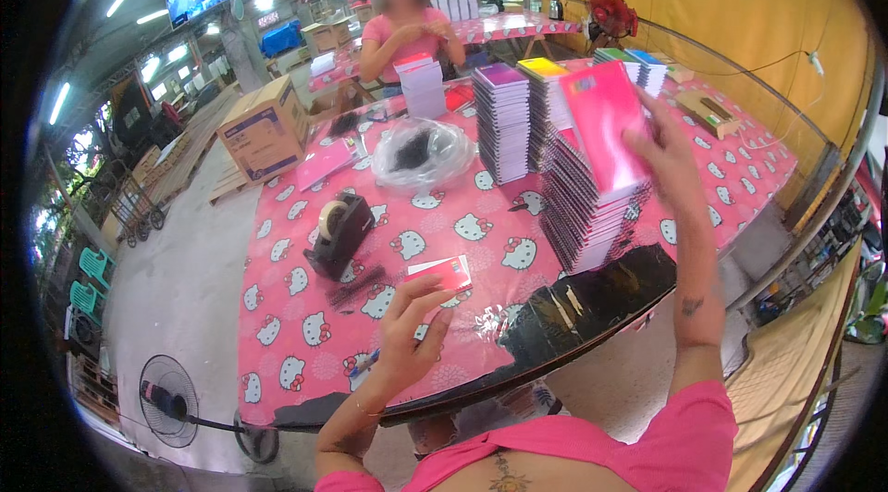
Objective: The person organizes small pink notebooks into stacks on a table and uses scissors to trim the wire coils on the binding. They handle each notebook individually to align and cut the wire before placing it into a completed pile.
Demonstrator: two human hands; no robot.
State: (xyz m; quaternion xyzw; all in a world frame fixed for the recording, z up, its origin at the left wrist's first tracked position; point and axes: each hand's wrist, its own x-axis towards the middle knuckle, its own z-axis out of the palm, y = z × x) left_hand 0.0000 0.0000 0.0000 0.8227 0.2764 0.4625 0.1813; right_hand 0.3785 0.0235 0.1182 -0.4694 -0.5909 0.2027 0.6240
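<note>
My right hand (668,157) grips a pink-covered notebook (599,117) by its right side, thumb on the cover, over a tall stack of spiral-bound notebooks (587,219). Whether the notebook touches the stack is hard to tell. Lower down, my left hand (414,330) hovers over or rests at the table edge with its fingers apart. Just beyond its fingertips lies a small pink-and-white notebook or card (449,273). A pen (363,363) lies beside my left wrist. Black wire pieces (359,287) are scattered near a black tape dispenser (340,235).
Behind stand notebook stacks with purple (502,122) and yellow (544,67) covers. A plastic bag (424,154) of black pieces sits mid-table. Across the table, a person (407,25) in pink works by a red-topped stack (422,90). A carton (264,131) and a floor fan (168,401) stand left.
</note>
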